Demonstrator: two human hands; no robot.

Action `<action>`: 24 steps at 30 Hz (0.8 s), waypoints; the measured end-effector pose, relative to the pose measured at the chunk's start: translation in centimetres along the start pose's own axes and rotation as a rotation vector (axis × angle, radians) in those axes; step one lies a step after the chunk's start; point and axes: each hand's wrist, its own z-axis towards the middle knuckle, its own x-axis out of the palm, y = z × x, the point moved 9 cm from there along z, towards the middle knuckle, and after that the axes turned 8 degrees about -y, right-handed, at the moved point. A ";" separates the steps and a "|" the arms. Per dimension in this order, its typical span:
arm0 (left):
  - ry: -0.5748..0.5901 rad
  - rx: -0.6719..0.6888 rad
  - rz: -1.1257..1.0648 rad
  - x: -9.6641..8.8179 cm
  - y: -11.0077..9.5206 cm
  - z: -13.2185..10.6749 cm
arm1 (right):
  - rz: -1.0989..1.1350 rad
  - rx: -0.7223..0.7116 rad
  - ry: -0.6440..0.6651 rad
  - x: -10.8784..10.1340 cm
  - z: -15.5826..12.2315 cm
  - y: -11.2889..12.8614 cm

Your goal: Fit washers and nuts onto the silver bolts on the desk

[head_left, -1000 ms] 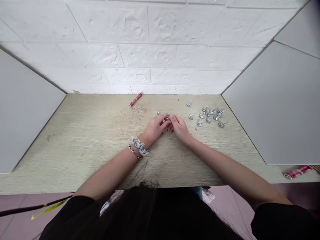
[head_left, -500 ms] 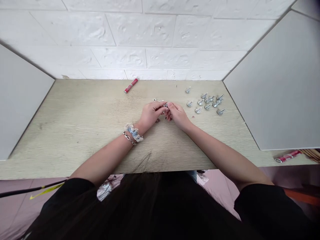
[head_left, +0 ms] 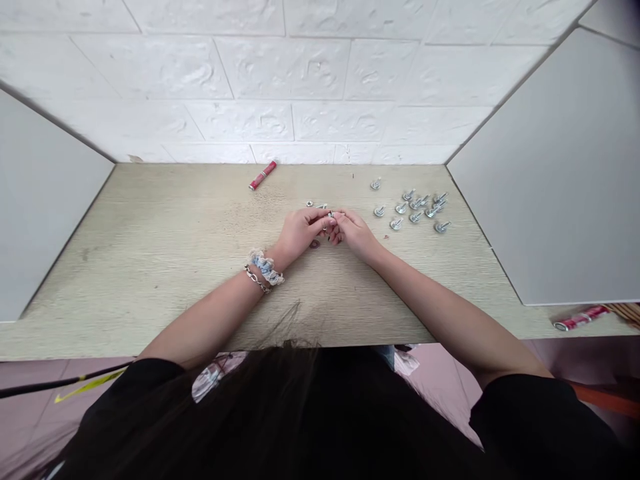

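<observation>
Over the middle of the table, my left hand (head_left: 301, 231) and my right hand (head_left: 356, 236) meet fingertip to fingertip. Both pinch a small metal bolt (head_left: 331, 214), mostly hidden by the fingers; whether a nut or washer is on it is too small to tell. Just beyond my left fingers lie a loose hex nut (head_left: 309, 203) and another small metal piece (head_left: 323, 206), partly covered. A flat washer (head_left: 315, 245) rests on the near side of my left hand. Several bolts fitted with washers (head_left: 415, 217) stand to the right of my right hand.
A red tube (head_left: 263, 176) lies near the white brick wall (head_left: 320, 73). Another red tube (head_left: 581, 317) sits at the right front edge beside thin wooden sticks (head_left: 625, 311). Grey panels (head_left: 555, 180) close off both sides of the wooden table (head_left: 150, 247).
My fingers have shifted slightly around the bolt, and the metal between them shows at a different angle. The whole view has tilted a little; the standing bolts keep their places.
</observation>
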 end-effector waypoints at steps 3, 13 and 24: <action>-0.004 0.021 0.018 0.1 0.0 0.0 | 0.001 0.053 -0.011 0.0 0.0 -0.2; -0.069 0.167 0.160 0.0 -1.0 -0.1 | 0.081 0.069 -0.026 -0.2 0.5 -0.8; -0.088 0.182 0.162 0.3 -0.9 -0.1 | 0.073 0.082 -0.012 -0.2 0.3 -0.5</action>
